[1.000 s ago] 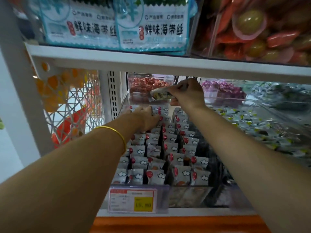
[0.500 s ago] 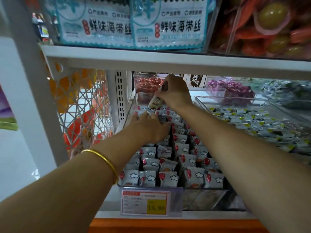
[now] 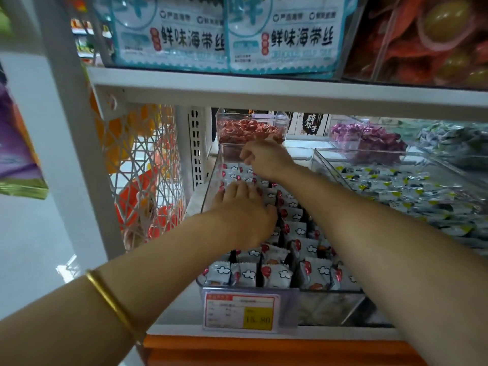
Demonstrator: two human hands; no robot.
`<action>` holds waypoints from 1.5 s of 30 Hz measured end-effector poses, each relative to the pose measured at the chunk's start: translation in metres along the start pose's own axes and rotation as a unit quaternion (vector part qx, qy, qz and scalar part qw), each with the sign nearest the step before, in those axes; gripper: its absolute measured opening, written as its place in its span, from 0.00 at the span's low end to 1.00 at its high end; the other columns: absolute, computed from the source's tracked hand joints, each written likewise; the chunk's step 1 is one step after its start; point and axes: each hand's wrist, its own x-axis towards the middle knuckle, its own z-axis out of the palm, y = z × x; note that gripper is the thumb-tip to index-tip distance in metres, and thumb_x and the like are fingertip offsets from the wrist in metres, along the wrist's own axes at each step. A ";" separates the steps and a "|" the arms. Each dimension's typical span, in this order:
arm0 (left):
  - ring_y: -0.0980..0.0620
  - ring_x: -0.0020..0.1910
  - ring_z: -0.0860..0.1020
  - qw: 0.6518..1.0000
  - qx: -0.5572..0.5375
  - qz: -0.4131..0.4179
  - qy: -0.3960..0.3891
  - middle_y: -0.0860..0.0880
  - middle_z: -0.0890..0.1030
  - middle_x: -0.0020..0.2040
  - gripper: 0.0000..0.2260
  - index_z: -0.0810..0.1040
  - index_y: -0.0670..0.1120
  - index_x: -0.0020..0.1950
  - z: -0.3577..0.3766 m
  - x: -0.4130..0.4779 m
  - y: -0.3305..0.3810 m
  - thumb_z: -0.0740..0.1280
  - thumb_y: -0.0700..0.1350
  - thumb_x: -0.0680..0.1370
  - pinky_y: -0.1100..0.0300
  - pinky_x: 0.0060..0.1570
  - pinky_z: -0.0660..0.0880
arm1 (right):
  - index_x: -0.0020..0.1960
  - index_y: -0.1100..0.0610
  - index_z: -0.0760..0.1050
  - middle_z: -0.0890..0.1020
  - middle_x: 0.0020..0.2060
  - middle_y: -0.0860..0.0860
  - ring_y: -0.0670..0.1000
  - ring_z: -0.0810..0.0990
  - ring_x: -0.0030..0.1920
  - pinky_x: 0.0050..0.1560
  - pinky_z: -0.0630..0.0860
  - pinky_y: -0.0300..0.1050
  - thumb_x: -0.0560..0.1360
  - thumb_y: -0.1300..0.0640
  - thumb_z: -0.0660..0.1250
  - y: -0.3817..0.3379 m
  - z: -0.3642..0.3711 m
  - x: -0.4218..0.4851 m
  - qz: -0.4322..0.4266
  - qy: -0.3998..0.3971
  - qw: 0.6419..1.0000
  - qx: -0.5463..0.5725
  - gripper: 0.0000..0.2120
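A clear plastic bin on the lower shelf holds rows of small grey snack packets with red dots and white clouds. My left hand lies flat on the packets in the bin's left rows, fingers straight and pointing to the back. My right hand reaches over the bin's far end, seen from behind, with its fingers curled down toward the rear packets. No packet shows in its fingers, and what lies under them is hidden.
A price tag hangs on the bin front. To the right stands a bin of green-and-white packets. Behind are bins of red sweets and purple sweets. The upper shelf edge runs close above, and a lattice side panel is at the left.
My right hand held a packet above the bin's back and has lowered into the rear rows; the packet is out of sight. My left hand stayed on the packets.
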 end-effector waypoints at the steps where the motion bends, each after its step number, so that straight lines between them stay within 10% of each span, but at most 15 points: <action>1: 0.41 0.72 0.56 1.000 -0.002 -0.001 0.002 0.41 0.60 0.73 0.22 0.59 0.41 0.72 0.001 -0.002 -0.001 0.50 0.51 0.82 0.47 0.71 0.52 | 0.57 0.56 0.75 0.78 0.56 0.56 0.54 0.75 0.57 0.62 0.71 0.56 0.76 0.64 0.58 -0.001 0.002 -0.001 -0.010 -0.024 1.000 0.006 0.12; 6: 0.42 0.76 0.42 0.994 0.040 -0.026 -0.098 0.40 0.43 0.77 0.28 0.43 0.39 0.76 0.003 0.001 -0.003 0.42 0.55 0.82 0.46 0.74 0.43 | 0.58 0.58 0.70 0.79 0.50 0.53 0.53 0.79 0.50 0.49 0.77 0.51 0.77 0.66 0.57 -0.003 -0.022 -0.012 0.043 0.060 0.992 0.106 0.12; 11: 0.40 0.68 0.63 0.995 -0.085 0.045 0.029 0.37 0.67 0.67 0.18 0.66 0.37 0.65 -0.017 -0.023 0.002 0.49 0.47 0.83 0.52 0.67 0.58 | 0.54 0.57 0.72 0.82 0.45 0.52 0.46 0.80 0.36 0.27 0.69 0.38 0.76 0.70 0.56 -0.006 -0.060 -0.084 0.048 0.116 0.964 0.235 0.13; 15: 0.44 0.62 0.71 0.982 -0.076 0.101 0.143 0.44 0.75 0.61 0.16 0.71 0.42 0.62 -0.019 -0.068 -0.008 0.51 0.47 0.82 0.55 0.60 0.65 | 0.46 0.52 0.76 0.82 0.42 0.47 0.44 0.80 0.41 0.44 0.78 0.41 0.74 0.67 0.66 -0.013 -0.064 -0.157 0.037 0.052 0.963 0.263 0.11; 19: 0.54 0.75 0.53 0.983 0.090 0.102 0.123 0.51 0.60 0.76 0.28 0.59 0.50 0.75 0.004 -0.097 -0.012 0.38 0.56 0.78 0.47 0.73 0.39 | 0.45 0.54 0.81 0.78 0.37 0.40 0.36 0.76 0.38 0.40 0.73 0.25 0.72 0.63 0.70 -0.029 -0.062 -0.183 -0.008 0.011 0.983 0.183 0.05; 25: 0.54 0.76 0.45 0.963 0.225 0.098 0.113 0.50 0.51 0.78 0.31 0.46 0.49 0.77 0.015 -0.100 -0.024 0.30 0.55 0.75 0.44 0.70 0.31 | 0.47 0.51 0.81 0.82 0.43 0.47 0.46 0.75 0.47 0.50 0.76 0.50 0.72 0.51 0.70 -0.044 -0.046 -0.188 -0.058 -0.071 0.996 0.002 0.06; 35: 0.55 0.76 0.43 0.967 0.202 0.093 0.122 0.52 0.49 0.78 0.33 0.46 0.51 0.77 0.018 -0.102 -0.025 0.27 0.56 0.73 0.45 0.72 0.34 | 0.44 0.53 0.78 0.78 0.38 0.44 0.45 0.77 0.41 0.48 0.75 0.46 0.75 0.55 0.66 -0.046 -0.048 -0.194 -0.077 -0.018 0.995 0.057 0.03; 40: 0.54 0.76 0.52 0.971 -0.004 0.108 0.215 0.50 0.60 0.76 0.30 0.61 0.49 0.75 0.002 -0.110 -0.023 0.38 0.59 0.78 0.54 0.73 0.41 | 0.44 0.56 0.77 0.76 0.36 0.42 0.38 0.76 0.37 0.41 0.72 0.29 0.76 0.60 0.65 -0.039 -0.077 -0.203 -0.034 0.216 0.955 0.202 0.03; 45: 0.63 0.54 0.72 0.921 -0.299 0.107 0.225 0.53 0.77 0.55 0.22 0.74 0.55 0.62 -0.011 -0.119 -0.012 0.52 0.62 0.75 0.73 0.53 0.67 | 0.41 0.55 0.76 0.80 0.39 0.57 0.54 0.80 0.39 0.37 0.78 0.45 0.78 0.60 0.63 -0.032 -0.077 -0.216 0.112 0.298 0.857 0.406 0.08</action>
